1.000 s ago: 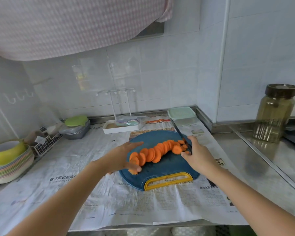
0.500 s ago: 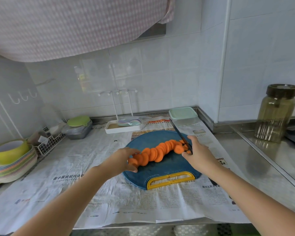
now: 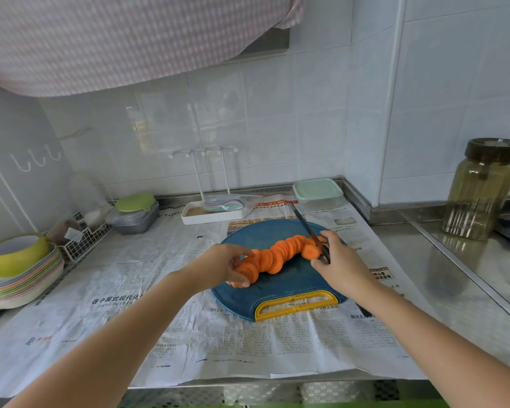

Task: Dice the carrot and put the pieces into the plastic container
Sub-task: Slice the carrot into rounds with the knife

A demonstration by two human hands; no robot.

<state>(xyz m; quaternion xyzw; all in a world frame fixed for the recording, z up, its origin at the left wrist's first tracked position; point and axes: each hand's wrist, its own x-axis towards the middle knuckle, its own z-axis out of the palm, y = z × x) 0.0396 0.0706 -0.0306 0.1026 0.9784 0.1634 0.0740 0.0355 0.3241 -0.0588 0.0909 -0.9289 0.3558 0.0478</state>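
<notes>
Watching the head view, I see the left hand (image 3: 218, 266) curled around the left end of the carrot slices (image 3: 280, 253) mid cutting board (image 3: 292, 284). The right hand (image 3: 339, 260) grips the knife (image 3: 306, 225) at their right end. Loose slices could roll, steering the blade toward fingertips. Just behind the board, the plastic container (image 3: 318, 192) sits closed, blocking loading.

White tiled walls (image 3: 277, 119) — steel counter (image 3: 468, 293)

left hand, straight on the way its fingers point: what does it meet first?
The carrot slices: the left hand points right along the row, fingers curled round its left end. Beyond them, probably the knife in the right hand; depth unclear.
</notes>
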